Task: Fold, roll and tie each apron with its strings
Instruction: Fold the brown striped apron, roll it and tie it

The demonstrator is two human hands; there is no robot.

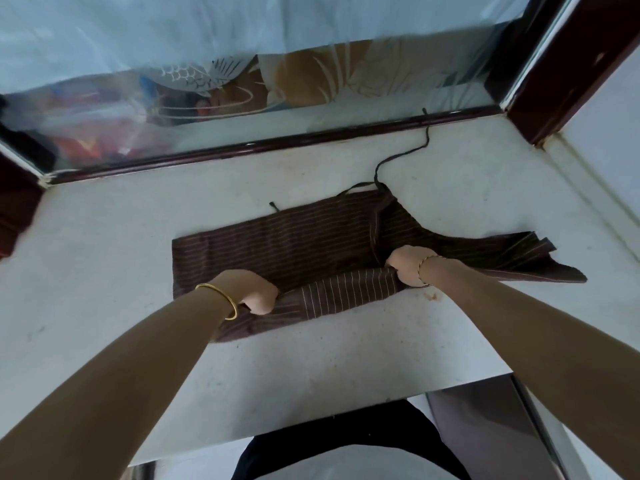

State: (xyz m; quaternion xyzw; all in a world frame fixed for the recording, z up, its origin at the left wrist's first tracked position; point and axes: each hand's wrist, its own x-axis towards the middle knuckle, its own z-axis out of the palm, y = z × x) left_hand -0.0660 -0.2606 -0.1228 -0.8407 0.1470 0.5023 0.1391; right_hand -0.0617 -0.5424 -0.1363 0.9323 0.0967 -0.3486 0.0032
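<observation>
Both hands grip the brown striped apron (277,244), which lies spread out mid-tabletop (121,237). I see my left hand (259,294) curled on its near folded edge at 7 o'clock and my right hand (407,265) bunching the same edge at 3 o'clock. One string (428,135) trails toward 1 o'clock, reaching the window frame (277,143).
</observation>
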